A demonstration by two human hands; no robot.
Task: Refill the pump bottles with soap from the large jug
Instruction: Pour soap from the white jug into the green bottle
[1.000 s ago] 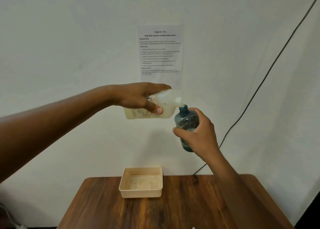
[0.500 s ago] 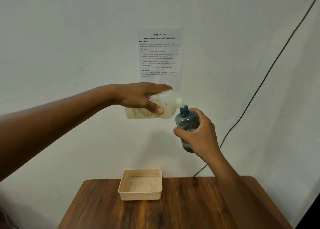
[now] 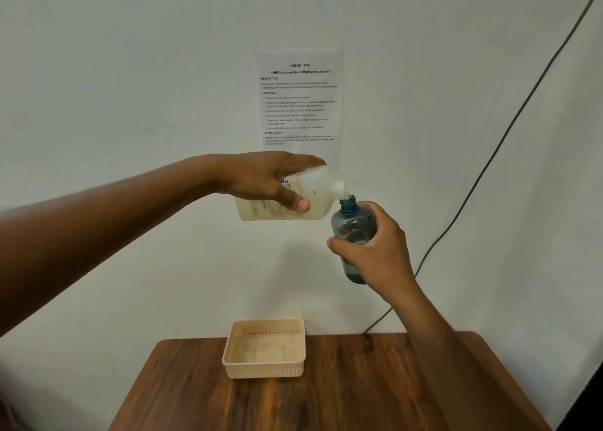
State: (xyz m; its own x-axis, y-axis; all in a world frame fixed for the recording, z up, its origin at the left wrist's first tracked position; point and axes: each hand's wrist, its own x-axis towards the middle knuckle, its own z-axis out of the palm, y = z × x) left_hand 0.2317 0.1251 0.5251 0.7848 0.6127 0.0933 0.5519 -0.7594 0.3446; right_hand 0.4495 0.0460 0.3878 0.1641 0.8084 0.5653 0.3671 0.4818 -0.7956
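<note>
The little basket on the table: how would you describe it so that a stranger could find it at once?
Start at the brown wooden table below the two raised hands. At its far edge, close to the white wall, sits a shallow square basket. It is pale beige plastic with perforated sides, and it is the only thing seen standing on the table.

A printed sheet (image 3: 300, 101) on the wall above the fingers (image 3: 293, 160) of the left hand (image 3: 261, 179) reads "TASK ID: 3791" and "Refill dish soap into multiple pump bottles", with the headings "DESCRIPTION", "TASK GOAL" and "INITIAL STATE"; the smaller lines are too fine to read surely. On the jug (image 3: 313, 192), blue letters "HG" show just beside the thumb (image 3: 295, 200), the rest of its label unreadable.
</note>
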